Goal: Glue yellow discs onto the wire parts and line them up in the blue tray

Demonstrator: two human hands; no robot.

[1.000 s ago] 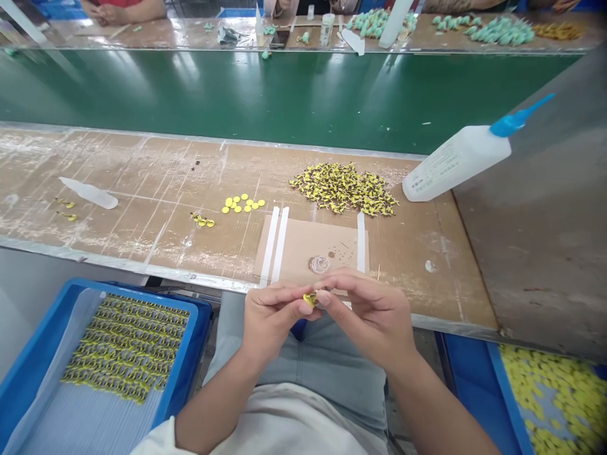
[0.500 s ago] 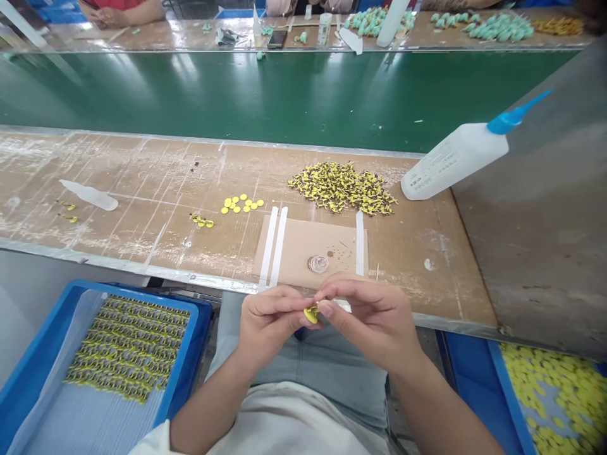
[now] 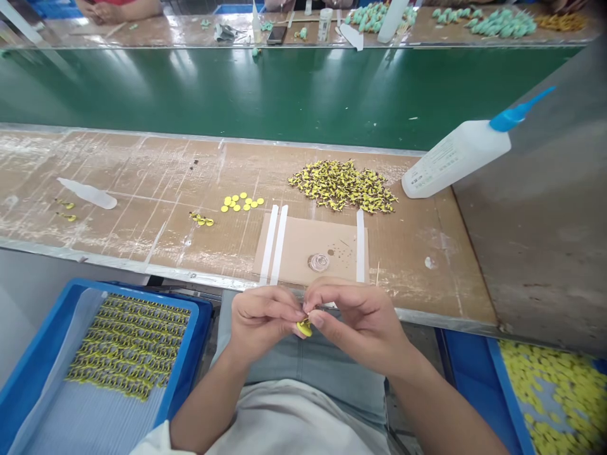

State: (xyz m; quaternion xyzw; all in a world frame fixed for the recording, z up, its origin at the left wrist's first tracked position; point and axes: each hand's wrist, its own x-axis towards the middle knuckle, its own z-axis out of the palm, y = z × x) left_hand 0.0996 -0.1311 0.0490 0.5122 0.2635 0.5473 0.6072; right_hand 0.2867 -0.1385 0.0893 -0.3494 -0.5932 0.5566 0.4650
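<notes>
Over my lap, my left hand (image 3: 263, 322) pinches a small round yellow disc (image 3: 304, 328) between thumb and fingers. My right hand (image 3: 363, 319) meets it there, thumb and forefinger closed at a tiny pale part just above the disc; that part is too small to name. Beyond the hands, a little clear round dish (image 3: 318, 262) sits on a taped cardboard sheet (image 3: 303, 237). Loose yellow discs (image 3: 237, 203) lie to its left, beside a few joined yellow-and-dark pieces (image 3: 202, 218). A heap of small yellow-and-black parts (image 3: 341, 185) is behind the sheet.
A white bottle with a blue nozzle (image 3: 458, 158) leans at the metal wall on the right. Blue trays hold rows of finished-looking pieces (image 3: 128, 341) at left and yellow discs (image 3: 559, 392) at right. Across the green belt (image 3: 237, 95), other people's hands (image 3: 107, 11) show.
Both hands have shifted slightly left and down together with the yellow disc. The disc is still held between them, and the things on the table have stayed put.
</notes>
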